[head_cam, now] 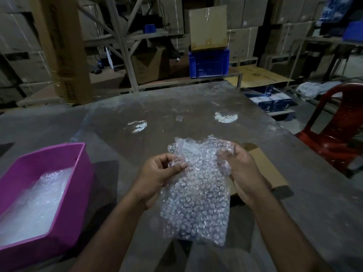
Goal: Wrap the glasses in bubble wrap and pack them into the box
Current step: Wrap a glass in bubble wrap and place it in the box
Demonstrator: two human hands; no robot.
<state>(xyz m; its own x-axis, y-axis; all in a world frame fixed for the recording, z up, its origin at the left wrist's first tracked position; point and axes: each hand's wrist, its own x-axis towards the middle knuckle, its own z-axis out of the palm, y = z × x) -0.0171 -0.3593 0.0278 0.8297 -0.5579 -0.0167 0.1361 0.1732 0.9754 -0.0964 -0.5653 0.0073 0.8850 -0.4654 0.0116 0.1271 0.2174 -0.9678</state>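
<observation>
I hold a sheet of bubble wrap (pixel 196 193) upright over the table's near edge, bunched at its top. My left hand (pixel 157 173) pinches the left upper edge between thumb and fingers. My right hand (pixel 239 169) grips the right upper edge, its fingers curled into the plastic. Whether a glass sits inside the wrap cannot be told. Two clear glasses stand farther back on the table, one (pixel 137 126) left of centre and one (pixel 225 117) to the right. A flat brown cardboard piece (pixel 269 171) lies under my right hand.
A pink plastic bin (pixel 78 173) holding more bubble wrap (pixel 39 203) sits at the left. The grey table (pixel 176 107) stretches ahead. A red plastic chair (pixel 337 130) stands at the right edge. Shelves, cartons and a blue crate (pixel 209 63) fill the background.
</observation>
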